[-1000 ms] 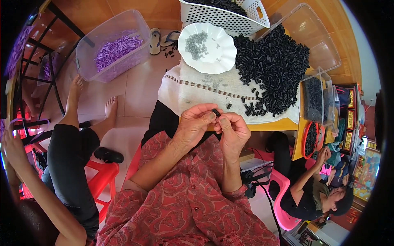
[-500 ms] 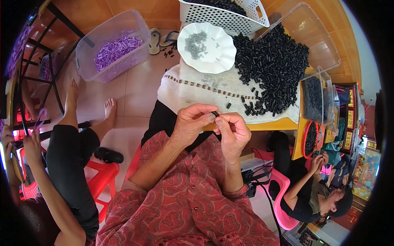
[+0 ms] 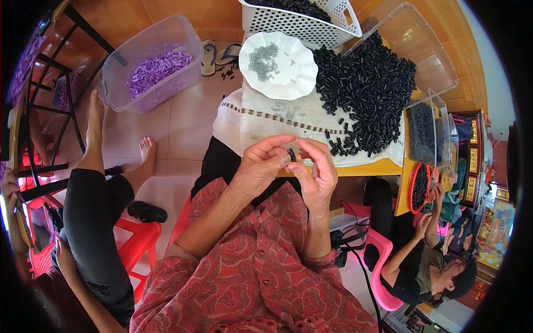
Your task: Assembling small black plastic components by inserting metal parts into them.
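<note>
Close above my lap, at the table's near edge, a small black ribbed plastic piece (image 3: 292, 155) is pinched between the thumb and fingers of my left hand (image 3: 259, 166). My right hand (image 3: 315, 175) meets it from the other side, its thumb and a curled fingertip at the piece and its forefinger arched above. Beyond my hands lies a big heap of similar black pieces (image 3: 366, 91) on a pale cloth (image 3: 233, 119). A white scalloped plate (image 3: 300, 80) with small clear pieces (image 3: 263, 61) stands left of the heap.
A white perforated basket (image 3: 294, 23) of black pieces stands behind the plate. Clear bins (image 3: 430, 130) are at the right. A tub of purple pieces (image 3: 152, 69) sits on the floor at left. One person (image 3: 430, 266) works at right near a red tray (image 3: 417, 188), another (image 3: 91, 222) at left.
The forefinger of my right hand has lifted and arched, showing more of the black piece. At right, the other person has raised a hand toward the red tray. The left person's hands have lowered.
</note>
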Tool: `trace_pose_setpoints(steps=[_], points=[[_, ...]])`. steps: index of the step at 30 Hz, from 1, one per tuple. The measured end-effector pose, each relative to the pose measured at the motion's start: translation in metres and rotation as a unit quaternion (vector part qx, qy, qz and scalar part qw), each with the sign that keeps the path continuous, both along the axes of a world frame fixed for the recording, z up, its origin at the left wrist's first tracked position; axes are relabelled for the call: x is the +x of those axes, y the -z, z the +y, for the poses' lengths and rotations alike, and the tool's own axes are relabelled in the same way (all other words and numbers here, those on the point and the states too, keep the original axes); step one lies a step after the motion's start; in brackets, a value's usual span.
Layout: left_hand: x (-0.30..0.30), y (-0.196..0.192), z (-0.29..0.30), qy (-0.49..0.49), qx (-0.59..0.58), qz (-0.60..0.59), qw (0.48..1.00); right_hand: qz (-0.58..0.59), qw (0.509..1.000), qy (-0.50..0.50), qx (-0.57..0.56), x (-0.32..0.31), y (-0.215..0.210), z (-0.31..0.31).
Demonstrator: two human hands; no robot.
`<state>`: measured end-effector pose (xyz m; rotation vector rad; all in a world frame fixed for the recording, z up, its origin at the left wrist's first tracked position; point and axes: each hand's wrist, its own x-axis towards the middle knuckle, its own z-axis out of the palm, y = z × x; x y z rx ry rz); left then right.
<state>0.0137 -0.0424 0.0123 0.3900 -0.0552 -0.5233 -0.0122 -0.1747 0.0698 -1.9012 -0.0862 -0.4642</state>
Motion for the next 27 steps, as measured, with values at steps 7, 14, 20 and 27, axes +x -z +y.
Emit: trace_pose_setpoints(steps=[7,14,20,27], points=[[-0.001,0.004,-0.004,0.011,-0.007,0.016,1.000,0.016,0.998,-0.057,0.011,-0.002,0.005,-0.001],[-0.004,-0.012,-0.005,0.011,0.008,-0.040,0.999,0.004,0.997,-0.040,0.062,-0.002,0.010,-0.006],[-0.007,-0.005,-0.004,-0.043,0.194,-0.108,0.974,0.018,0.994,-0.015,0.107,-0.005,0.012,0.002],[-0.010,-0.010,-0.005,-0.077,0.198,-0.094,0.972,0.002,0.991,-0.010,0.132,-0.006,0.017,0.006]])
